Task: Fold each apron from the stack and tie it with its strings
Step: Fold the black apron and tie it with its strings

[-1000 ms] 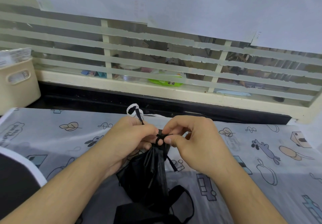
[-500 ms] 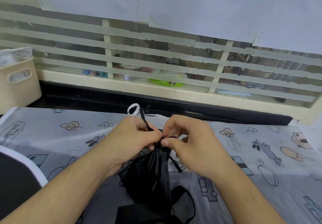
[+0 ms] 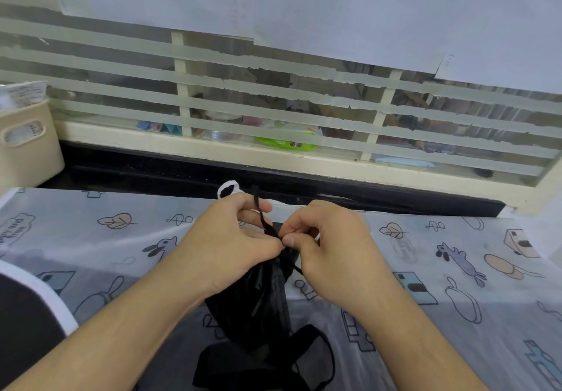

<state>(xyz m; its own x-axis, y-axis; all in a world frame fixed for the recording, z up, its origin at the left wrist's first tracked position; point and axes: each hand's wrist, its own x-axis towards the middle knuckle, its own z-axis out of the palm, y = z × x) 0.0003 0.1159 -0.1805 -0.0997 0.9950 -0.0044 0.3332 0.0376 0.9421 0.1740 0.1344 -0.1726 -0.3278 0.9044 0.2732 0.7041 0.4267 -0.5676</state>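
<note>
Compared with a second earlier, the left hand [image 3: 231, 238] has drawn the string [image 3: 262, 217] further up toward 12 o'clock, so the knot appears nearly cinched. The right hand [image 3: 328, 244] pinches the knot atop the bunched black apron [image 3: 255, 302], centre of the patterned tablecloth [image 3: 456, 253]. Print at 9 o'clock is only partly legible

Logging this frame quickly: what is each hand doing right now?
Left hand: fingers curled, pinching the thin black apron string.
Right hand: pinching the same string at the bunched black apron.
</note>
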